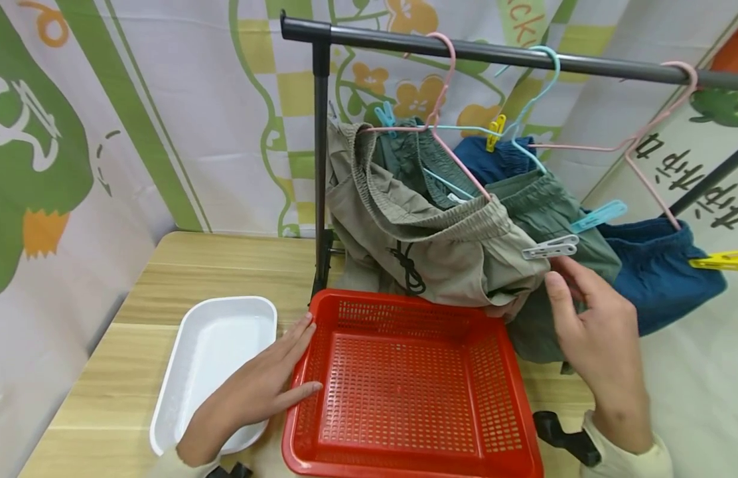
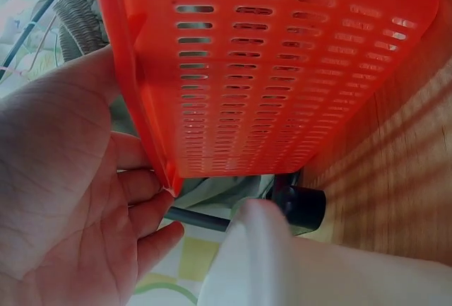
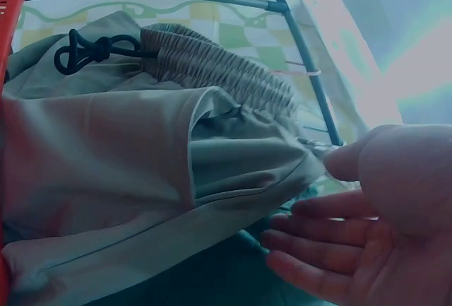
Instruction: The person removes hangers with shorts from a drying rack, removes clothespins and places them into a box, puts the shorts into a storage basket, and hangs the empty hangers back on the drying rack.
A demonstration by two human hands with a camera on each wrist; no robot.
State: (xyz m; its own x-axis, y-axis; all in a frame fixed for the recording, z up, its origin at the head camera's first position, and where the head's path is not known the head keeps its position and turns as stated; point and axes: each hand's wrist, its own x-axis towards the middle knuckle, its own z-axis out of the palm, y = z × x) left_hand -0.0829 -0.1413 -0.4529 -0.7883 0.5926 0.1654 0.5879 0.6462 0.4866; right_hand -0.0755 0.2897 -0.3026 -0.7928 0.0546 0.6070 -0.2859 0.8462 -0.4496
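Observation:
A red plastic basket (image 1: 399, 392) stands on the wooden table, and my left hand (image 1: 261, 378) rests on its left rim with the fingers straight. In the left wrist view, the fingers (image 2: 145, 200) lie along the rim of the basket (image 2: 240, 73). My right hand (image 1: 602, 325) is beside the waist of beige shorts (image 1: 446, 245), just below a grey clothespin (image 1: 551, 247) clipped there. Its fingers are loosely extended in the right wrist view, near the side seam of the shorts (image 3: 106, 157); whether they touch the cloth I cannot tell.
A black rack (image 1: 524, 58) carries pink and light-blue hangers. Green shorts (image 1: 533, 199) and blue shorts (image 1: 662, 265) hang behind the beige pair, with blue clothespins (image 1: 598, 216) and yellow clothespins (image 1: 724, 260). A white tray (image 1: 216, 358) lies left of the basket on the table (image 1: 118, 365).

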